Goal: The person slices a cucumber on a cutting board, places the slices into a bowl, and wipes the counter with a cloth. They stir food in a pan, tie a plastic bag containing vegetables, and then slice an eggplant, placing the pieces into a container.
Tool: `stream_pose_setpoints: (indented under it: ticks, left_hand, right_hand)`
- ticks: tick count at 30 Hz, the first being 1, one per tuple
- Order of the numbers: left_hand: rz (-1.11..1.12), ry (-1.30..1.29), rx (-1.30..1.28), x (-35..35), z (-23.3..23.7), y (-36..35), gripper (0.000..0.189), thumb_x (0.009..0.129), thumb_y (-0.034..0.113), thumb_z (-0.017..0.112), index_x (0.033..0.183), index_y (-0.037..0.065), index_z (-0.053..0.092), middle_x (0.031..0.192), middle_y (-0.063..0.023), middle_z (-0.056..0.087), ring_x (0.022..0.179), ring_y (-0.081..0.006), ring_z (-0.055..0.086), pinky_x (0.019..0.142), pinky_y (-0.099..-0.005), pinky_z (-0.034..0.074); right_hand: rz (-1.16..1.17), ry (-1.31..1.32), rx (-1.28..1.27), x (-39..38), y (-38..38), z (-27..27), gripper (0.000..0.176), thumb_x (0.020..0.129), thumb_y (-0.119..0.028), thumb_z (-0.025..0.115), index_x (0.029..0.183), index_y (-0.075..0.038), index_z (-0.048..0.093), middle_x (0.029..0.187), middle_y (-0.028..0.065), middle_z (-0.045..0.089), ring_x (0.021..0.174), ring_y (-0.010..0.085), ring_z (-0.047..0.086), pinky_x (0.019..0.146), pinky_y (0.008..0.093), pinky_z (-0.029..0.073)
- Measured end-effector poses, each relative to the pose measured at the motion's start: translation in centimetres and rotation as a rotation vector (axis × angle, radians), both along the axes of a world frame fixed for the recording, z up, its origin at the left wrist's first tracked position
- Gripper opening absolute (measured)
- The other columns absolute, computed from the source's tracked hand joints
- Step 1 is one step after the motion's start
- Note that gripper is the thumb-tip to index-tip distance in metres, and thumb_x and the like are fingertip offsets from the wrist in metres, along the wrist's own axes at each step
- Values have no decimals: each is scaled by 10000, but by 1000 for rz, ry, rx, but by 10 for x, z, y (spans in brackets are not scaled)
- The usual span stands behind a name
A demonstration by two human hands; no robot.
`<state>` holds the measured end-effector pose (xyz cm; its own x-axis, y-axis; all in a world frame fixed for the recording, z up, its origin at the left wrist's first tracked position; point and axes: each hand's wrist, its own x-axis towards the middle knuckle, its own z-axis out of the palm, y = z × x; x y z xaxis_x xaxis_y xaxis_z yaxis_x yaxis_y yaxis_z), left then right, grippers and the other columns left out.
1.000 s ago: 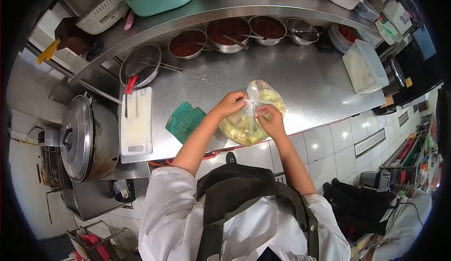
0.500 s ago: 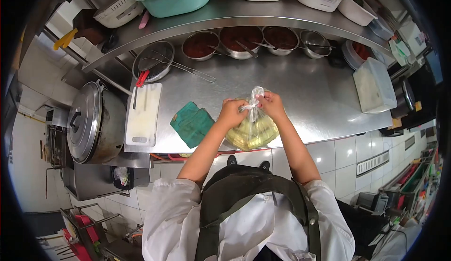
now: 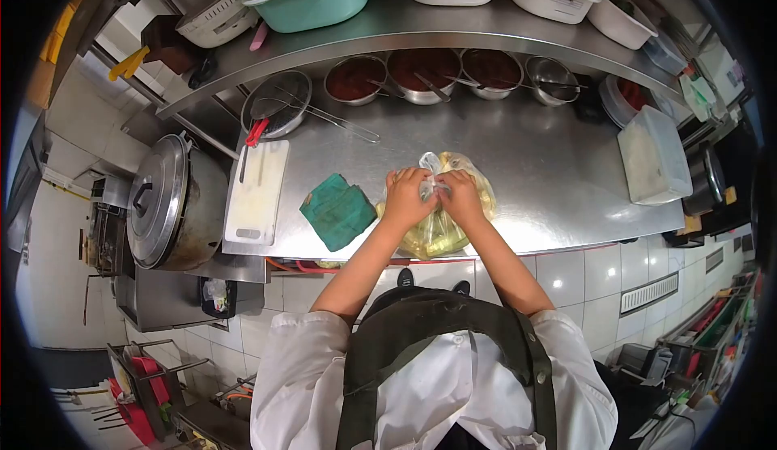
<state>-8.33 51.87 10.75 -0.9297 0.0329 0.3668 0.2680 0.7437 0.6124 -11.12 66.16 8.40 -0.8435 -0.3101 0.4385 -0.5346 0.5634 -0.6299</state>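
A clear plastic bag (image 3: 433,235) with yellowish-green pieces inside sits near the front edge of the steel table (image 3: 558,183). Its gathered neck is knotted, and the loose end sticks up beyond my fingers. My left hand (image 3: 409,197) pinches the knot from the left. From the other side, my right hand (image 3: 459,195) grips the same knot, the two sets of fingertips nearly touching. The fingers partly hide the knot itself. Left of the bag lies a folded green cloth (image 3: 338,212), close to my left forearm.
A white cutting board (image 3: 257,195) with a knife lies at the left, beside a large lidded pot (image 3: 158,199). Bowls of red sauce (image 3: 356,82) line the back under a shelf (image 3: 324,47) holding tubs. At the right stands a clear plastic container (image 3: 654,159).
Both hands have closed in together on the knot, and the right hand has come lower. The bag's loose end has shifted left, and the bag's contents have spread differently. The view has moved slightly.
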Motion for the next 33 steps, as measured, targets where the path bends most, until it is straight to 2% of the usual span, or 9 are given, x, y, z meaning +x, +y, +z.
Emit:
stream_pose_setpoints:
  ticks: [5,9,12,15,18,21,27,31,33]
  left_hand:
    - [-64,-96,-118,-9,-19,-8,282,618,207,659,864,71,632,861,-97,633,838,-252,572,928,-415,283]
    - [-128,-290,-35,-18,-20,-20,239,671,195,640,858,46,644,753,-86,640,755,-195,591,836,-343,370]
    - [-175,-566,324,-31,-30,-26,196,716,141,611,871,26,641,735,-41,634,724,-106,571,702,-271,424]
    - [-242,-533,427,-31,-34,-27,147,726,69,586,852,12,637,744,-11,624,715,-61,544,636,-228,437]
    - [-297,-421,427,-27,-33,-28,145,709,42,601,846,4,632,774,-21,631,732,-80,560,687,-239,446]
    - [-264,-418,413,-23,-28,-27,160,700,43,611,854,0,626,794,-28,632,750,-81,559,704,-240,446]
    - [-310,-394,436,-20,-23,-31,163,691,45,617,848,0,622,784,-37,630,759,-88,564,712,-239,442]
    - [-364,-175,361,-16,14,-29,131,654,81,636,761,6,626,771,-86,635,717,-170,609,647,-287,469]
    - [-451,17,129,-19,27,-29,166,615,138,662,723,16,632,727,-119,616,664,-251,599,608,-326,476]
  right_hand:
    - [69,-39,76,-8,2,-3,124,705,-49,614,828,-44,617,809,101,607,811,290,547,755,372,389]
    - [165,-408,-134,-22,8,-9,76,776,-54,577,823,-4,610,714,63,605,651,175,549,653,296,416]
    - [259,-685,-310,-26,16,2,108,811,-94,585,818,10,612,671,-22,549,624,34,446,567,207,389]
    - [169,-621,-318,-20,16,14,96,748,-62,618,814,8,614,669,13,575,618,73,501,581,233,413]
    - [187,-172,-252,-7,14,35,142,678,-35,639,813,3,617,694,62,597,640,133,558,596,263,439]
    - [153,-177,-150,6,7,46,179,621,-32,660,791,0,613,742,112,600,699,233,587,631,306,460]
    - [56,29,-89,11,1,28,196,596,-66,685,759,-6,593,767,131,586,766,308,564,686,356,458]
    - [76,8,-101,13,4,19,171,627,-72,672,765,-8,594,769,131,588,757,300,567,679,359,458]
    - [94,51,-87,13,4,23,158,642,-69,666,770,-8,598,771,133,591,747,300,569,668,360,460]
